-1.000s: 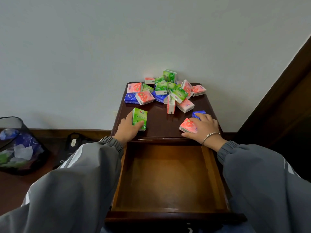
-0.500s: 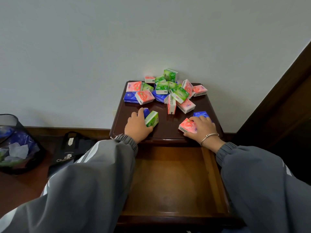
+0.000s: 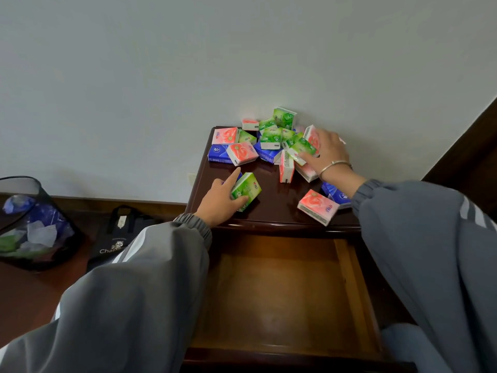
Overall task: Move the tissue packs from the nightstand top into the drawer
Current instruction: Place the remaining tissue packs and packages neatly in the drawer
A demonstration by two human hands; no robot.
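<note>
Several pink, green and blue tissue packs (image 3: 269, 138) lie heaped at the back of the dark nightstand top (image 3: 274, 211). My left hand (image 3: 222, 199) grips a green pack (image 3: 247, 190) near the front left, with a blue pack partly hidden behind it. My right hand (image 3: 326, 152) reaches into the heap, thumb and fingers closed around a green pack (image 3: 302, 148) and touching a pink one (image 3: 312, 135). A pink pack (image 3: 317, 207) and a blue pack (image 3: 336, 195) lie loose at the front right. Below, the drawer (image 3: 282, 292) stands pulled out with nothing inside.
A black mesh waste bin (image 3: 29, 224) with wrappers stands on the floor at the left, and a black bag (image 3: 121, 232) lies beside it. A pale wall backs the nightstand. Dark wooden panelling (image 3: 473, 157) rises at the right.
My right hand left the pink and blue packs at the front right and reached back into the heap. My left hand stays on its green pack, which has tilted slightly.
</note>
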